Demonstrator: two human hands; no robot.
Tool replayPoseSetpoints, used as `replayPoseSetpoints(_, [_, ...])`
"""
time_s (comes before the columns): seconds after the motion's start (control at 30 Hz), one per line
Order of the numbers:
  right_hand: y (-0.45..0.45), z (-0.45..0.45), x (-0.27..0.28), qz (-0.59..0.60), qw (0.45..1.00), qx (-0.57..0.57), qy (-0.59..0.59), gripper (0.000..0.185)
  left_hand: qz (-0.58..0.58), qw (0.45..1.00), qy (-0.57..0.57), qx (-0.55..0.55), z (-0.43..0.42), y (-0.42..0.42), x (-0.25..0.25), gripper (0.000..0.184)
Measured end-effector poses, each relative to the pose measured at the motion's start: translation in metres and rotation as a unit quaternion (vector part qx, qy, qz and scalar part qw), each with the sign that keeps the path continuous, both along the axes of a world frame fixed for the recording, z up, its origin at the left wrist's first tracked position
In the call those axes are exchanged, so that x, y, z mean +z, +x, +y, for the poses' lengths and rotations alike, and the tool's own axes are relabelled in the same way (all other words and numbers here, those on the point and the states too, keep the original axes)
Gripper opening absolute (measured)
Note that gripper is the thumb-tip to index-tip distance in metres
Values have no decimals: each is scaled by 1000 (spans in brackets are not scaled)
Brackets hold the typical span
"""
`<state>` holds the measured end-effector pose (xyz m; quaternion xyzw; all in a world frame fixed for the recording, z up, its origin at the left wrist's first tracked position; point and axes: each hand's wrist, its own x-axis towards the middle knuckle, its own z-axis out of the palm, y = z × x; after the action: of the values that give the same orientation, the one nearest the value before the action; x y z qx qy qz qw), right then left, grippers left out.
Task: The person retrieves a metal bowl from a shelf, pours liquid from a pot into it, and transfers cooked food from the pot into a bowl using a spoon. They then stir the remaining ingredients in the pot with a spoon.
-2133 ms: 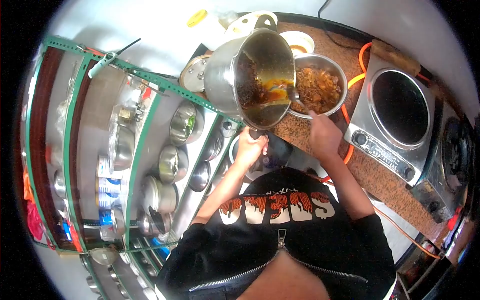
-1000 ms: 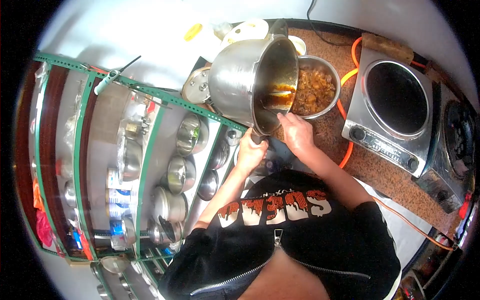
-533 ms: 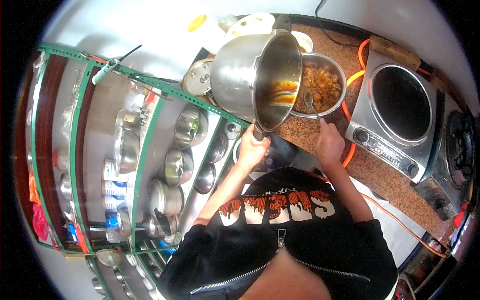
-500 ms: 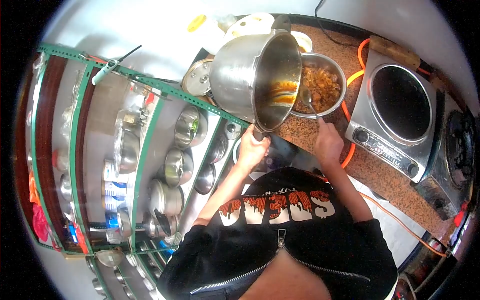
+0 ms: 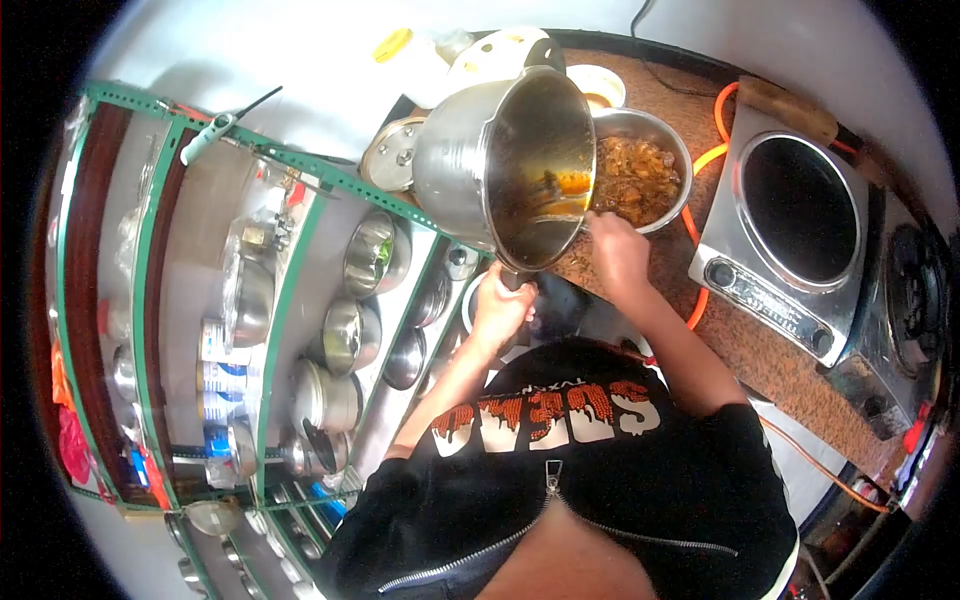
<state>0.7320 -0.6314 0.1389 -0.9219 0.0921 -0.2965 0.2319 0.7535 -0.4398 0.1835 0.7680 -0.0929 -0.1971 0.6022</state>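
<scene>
My left hand point(image 5: 502, 303) grips the black handle of a large steel pot point(image 5: 450, 165), probably a pressure cooker body. The pot is tipped on its side, its mouth facing right, with orange-brown sauce streaked along the inner wall. To its right stands a steel bowl point(image 5: 684, 172) holding chunky brown stew point(image 5: 637, 180). Closed around the spoon's handle, my right hand point(image 5: 617, 245) is at the pot's rim, between pot and bowl. The spoon's head reaches inside the pot, close to the sauce streak, and most of the handle is hidden by the fingers.
An induction-style cooker point(image 5: 800, 215) sits right on the speckled counter point(image 5: 690, 100), with an orange hose point(image 5: 706, 160) beside it. A pot lid point(image 5: 392, 155), a yellow-lidded jar point(image 5: 395, 45) and a white bowl point(image 5: 600, 82) stand behind. Green-framed shelves point(image 5: 290, 330) with pots fill the left.
My right hand has moved left with the spoon, from the bowl to the pot's mouth. The pot has shifted slightly and its mouth faces me a little more.
</scene>
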Motion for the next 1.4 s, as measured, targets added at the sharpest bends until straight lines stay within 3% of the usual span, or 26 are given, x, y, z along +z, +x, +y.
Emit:
replayPoseSetpoints(0.27, [-53, -22, -25, -48, 993, -90, 65, 31, 21, 1000, -12, 6, 5, 4, -6, 44])
replayPoseSetpoints(0.37, [-51, -7, -12, -37, 997, -66, 22, 29, 26, 999, -26, 14, 4, 2, -5, 45])
replayPoseSetpoints(0.43, [-39, 7, -3, -112, 988, 22, 101, 23, 34, 998, -42, 19, 2, 2, -5, 46])
replayPoseSetpoints(0.6, [-5, 27, -2, -28, 992, 69, 105, 22, 27, 999, -36, 14, 0, 0, 0, 45])
replayPoseSetpoints(0.7, [-4, 15, 3, -15, 998, 44, 37, 23, 32, 999, -29, 16, 2, -1, -1, 42])
replayPoseSetpoints(0.73, [-10, 8, 7, 47, 996, 38, 69, 19, 36, 999, -28, 18, 2, -1, -2, 41])
replayPoseSetpoints(0.83, [-31, -14, -7, -12, 999, -6, 44, 19, 47, 998, -34, 32, 0, -2, 2, 40])
replayPoseSetpoints(0.93, [-60, -23, -1, -22, 987, -35, 153, 16, 48, 997, -54, 31, 1, -1, -1, 41])
replayPoseSetpoints(1.07, [-74, -29, -15, -65, 983, -118, 122, 17, 62, 995, -71, 39, 3, 2, -7, 41])
replayPoseSetpoints(1.17, [-74, -29, -1, -70, 974, -111, 186, 16, 87, 990, -109, 28, 9, 7, -15, 39])
replayPoseSetpoints(1.2, [-74, -30, 1, -55, 959, -103, 257, 17, 95, 987, -124, 23, 9, 6, -12, 37])
replayPoseSetpoints(1.3, [-68, -39, 1, -55, 948, -126, 287, 19, 118, 980, -159, 21, 10, 5, -5, 26])
replayPoseSetpoints(1.4, [-65, -54, 2, 5, 968, -122, 220, 20, 158, 970, -177, 59, 11, -2, 1, 18])
